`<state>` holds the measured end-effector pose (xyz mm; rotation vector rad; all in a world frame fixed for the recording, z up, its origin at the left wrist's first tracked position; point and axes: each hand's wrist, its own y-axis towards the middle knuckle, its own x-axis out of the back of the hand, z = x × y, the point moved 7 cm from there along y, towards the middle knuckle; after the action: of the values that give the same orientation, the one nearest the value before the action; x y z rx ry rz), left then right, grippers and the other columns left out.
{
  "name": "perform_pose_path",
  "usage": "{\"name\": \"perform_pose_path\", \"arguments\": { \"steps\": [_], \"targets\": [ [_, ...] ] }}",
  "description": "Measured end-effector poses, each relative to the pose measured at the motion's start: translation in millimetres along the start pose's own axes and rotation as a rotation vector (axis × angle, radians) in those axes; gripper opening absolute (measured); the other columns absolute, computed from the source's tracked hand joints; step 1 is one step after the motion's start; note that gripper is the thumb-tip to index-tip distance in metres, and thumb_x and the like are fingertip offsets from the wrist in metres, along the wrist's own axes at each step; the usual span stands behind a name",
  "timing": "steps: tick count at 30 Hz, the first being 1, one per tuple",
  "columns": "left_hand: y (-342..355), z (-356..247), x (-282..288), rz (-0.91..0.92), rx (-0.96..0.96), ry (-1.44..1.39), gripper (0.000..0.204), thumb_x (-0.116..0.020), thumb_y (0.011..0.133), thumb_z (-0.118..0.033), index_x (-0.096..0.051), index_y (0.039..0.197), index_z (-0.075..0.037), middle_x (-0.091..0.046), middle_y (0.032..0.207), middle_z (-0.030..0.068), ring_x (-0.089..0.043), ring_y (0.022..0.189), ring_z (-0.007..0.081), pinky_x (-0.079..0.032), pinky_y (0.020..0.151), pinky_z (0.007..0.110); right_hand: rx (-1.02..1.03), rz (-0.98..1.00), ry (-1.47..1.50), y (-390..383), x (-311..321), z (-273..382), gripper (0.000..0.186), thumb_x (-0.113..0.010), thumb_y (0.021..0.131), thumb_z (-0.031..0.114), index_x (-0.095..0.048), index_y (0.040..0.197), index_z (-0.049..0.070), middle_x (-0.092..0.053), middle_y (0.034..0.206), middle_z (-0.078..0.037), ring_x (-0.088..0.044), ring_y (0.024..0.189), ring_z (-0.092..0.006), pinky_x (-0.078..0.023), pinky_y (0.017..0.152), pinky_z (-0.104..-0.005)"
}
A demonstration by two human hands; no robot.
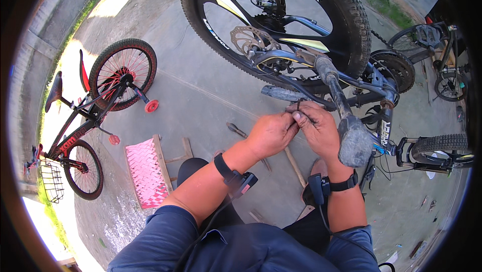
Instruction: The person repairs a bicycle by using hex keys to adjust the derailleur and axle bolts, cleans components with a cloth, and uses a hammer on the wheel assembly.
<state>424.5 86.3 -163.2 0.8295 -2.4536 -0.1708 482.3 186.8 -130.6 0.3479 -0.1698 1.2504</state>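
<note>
My left hand (271, 134) and my right hand (320, 129) meet in front of me, fingertips pinched together. Between them sits a small dark piece (298, 105), mostly covered by the fingers, too small to name. Just beyond is a blue-grey bicycle with its large rear wheel (359, 31) facing me. A disc brake rotor (246, 40) shows at the hub. The bicycle's worn grey saddle (355, 144) juts toward me, beside my right wrist.
A pink woven stool (145, 171) stands at left, near a black and red small bicycle (75, 121). A dark-handled tool (236, 130) and a wooden handle (295, 166) lie on the concrete by my feet. Another bicycle (449, 83) stands at far right.
</note>
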Motion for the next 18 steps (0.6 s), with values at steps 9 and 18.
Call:
{"name": "perform_pose_path", "arguments": {
  "steps": [9, 18],
  "targets": [
    [71.1, -65.3, 161.3, -0.463, -0.219, 0.508, 0.023, -0.071, 0.080, -0.020, -0.063, 0.095, -0.004, -0.064, 0.090, 0.0119, -0.062, 0.080, 0.0305, -0.050, 0.069, 0.037, -0.254, -0.578, 0.341, -79.4, 107.4, -9.6, 0.022, -0.051, 0.098, 0.020, -0.057, 0.110, 0.003, -0.056, 0.075, 0.000, -0.056, 0.065, -0.0096, -0.046, 0.059, -0.0204],
    [188.7, -186.8, 151.6, -0.215, -0.754, 1.062, 0.052, -0.069, 0.075, -0.019, -0.054, 0.124, -0.009, -0.052, 0.126, 0.0162, -0.048, 0.118, 0.0345, -0.041, 0.098, 0.043, 0.344, -0.317, -0.028, -34.3, 36.9, 177.8, 0.077, -0.088, 0.061, 0.026, -0.055, 0.123, -0.005, -0.063, 0.113, -0.011, -0.053, 0.086, -0.0111, -0.045, 0.075, -0.0233]
  ]
}}
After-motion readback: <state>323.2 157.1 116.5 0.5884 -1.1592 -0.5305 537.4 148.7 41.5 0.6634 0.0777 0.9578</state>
